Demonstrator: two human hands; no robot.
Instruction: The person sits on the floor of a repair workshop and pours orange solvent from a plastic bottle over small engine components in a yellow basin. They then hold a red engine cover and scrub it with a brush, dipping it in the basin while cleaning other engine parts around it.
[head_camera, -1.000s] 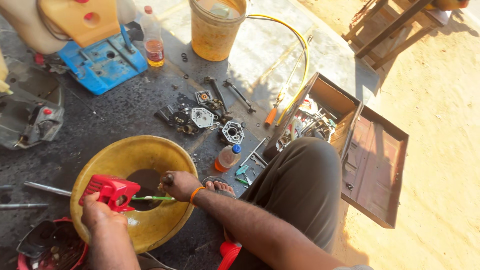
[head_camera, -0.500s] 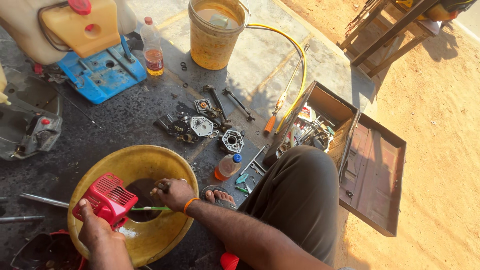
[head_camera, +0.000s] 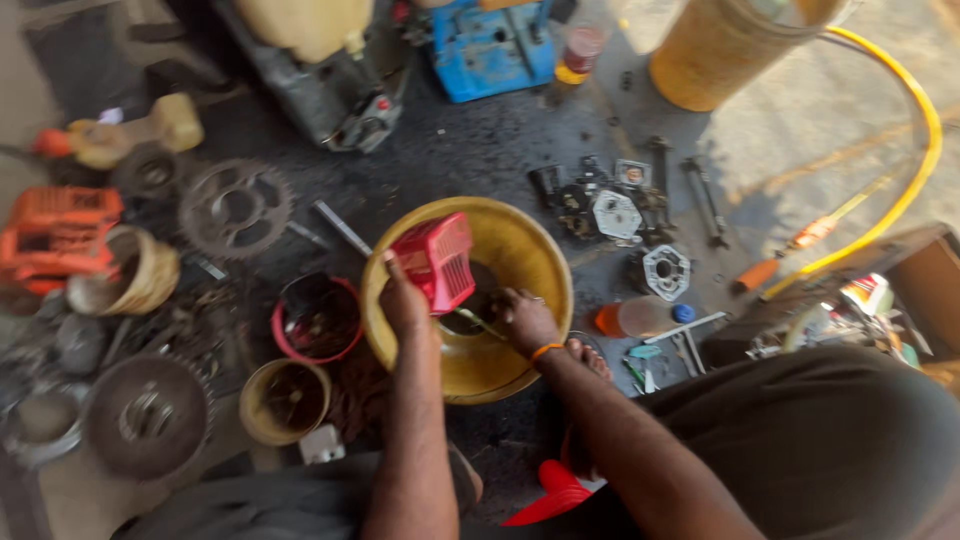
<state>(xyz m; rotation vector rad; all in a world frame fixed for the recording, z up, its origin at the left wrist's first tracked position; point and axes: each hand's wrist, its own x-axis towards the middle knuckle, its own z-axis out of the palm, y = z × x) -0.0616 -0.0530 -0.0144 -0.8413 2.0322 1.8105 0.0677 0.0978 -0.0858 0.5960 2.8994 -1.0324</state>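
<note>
My left hand (head_camera: 403, 302) grips a red slatted plastic engine cover (head_camera: 436, 261) and holds it tilted over a wide yellow basin (head_camera: 540, 262) on the dark, oily floor. My right hand (head_camera: 524, 320), with an orange band at the wrist, holds a thin green-handled brush (head_camera: 478, 322) whose tip reaches under the cover, above dark liquid in the basin. Both forearms come in from the bottom of the head view.
Metal engine parts (head_camera: 620, 210) and wrenches (head_camera: 705, 200) lie right of the basin beside a plastic bottle (head_camera: 640, 317). A sprocket (head_camera: 236, 206), a red bowl (head_camera: 318, 320), a yellow cup (head_camera: 284, 400) and round parts sit left. A yellow bucket (head_camera: 725, 50), yellow hose (head_camera: 905, 190) and blue machine (head_camera: 490, 45) stand behind.
The view has swung left, showing the parts on the left. My left hand has lifted the red cover higher and tilted it over the basin; my right hand stays at it with the brush.
</note>
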